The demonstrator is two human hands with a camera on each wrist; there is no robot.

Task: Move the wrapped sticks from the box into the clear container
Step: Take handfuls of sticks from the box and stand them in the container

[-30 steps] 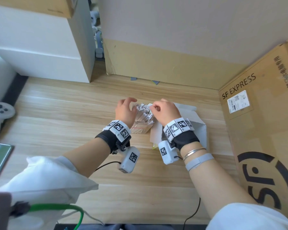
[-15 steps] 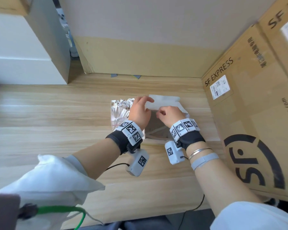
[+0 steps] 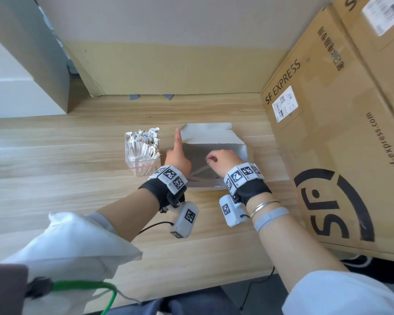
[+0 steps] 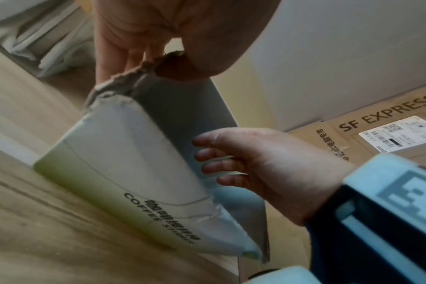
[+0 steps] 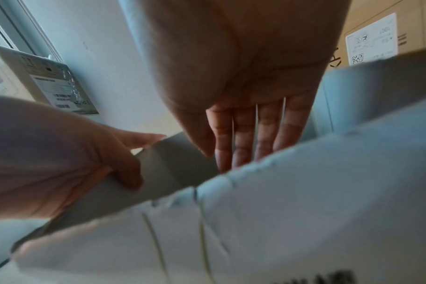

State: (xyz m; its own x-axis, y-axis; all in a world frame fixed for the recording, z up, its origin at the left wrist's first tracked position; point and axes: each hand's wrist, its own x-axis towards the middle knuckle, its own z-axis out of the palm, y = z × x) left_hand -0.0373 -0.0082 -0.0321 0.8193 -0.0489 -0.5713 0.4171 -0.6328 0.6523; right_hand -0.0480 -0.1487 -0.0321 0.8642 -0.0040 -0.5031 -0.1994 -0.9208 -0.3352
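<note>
A clear container (image 3: 143, 168) stands left of the box, packed with upright wrapped sticks (image 3: 143, 144). The white coffee-stirrer box (image 3: 205, 133) lies open on the table, and a few wrapped sticks (image 3: 198, 178) lie on its floor. My left hand (image 3: 178, 159) grips the box's torn left wall (image 4: 124, 153), thumb inside, index finger pointing along the wall. My right hand (image 3: 223, 158) reaches down into the box with straight fingers (image 5: 243, 134). Its fingertips touch the sticks and are hidden behind the box edge (image 5: 304, 211).
A large SF Express carton (image 3: 328, 133) stands close to the box on the right. A cardboard sheet (image 3: 168, 71) leans against the back wall, and a white cabinet (image 3: 21, 92) is at the far left. The wooden table (image 3: 55, 178) stretches left and toward me.
Both hands left the sticks in the clear container and moved right to the box. The left hand took hold of the box wall, and the right hand went down inside.
</note>
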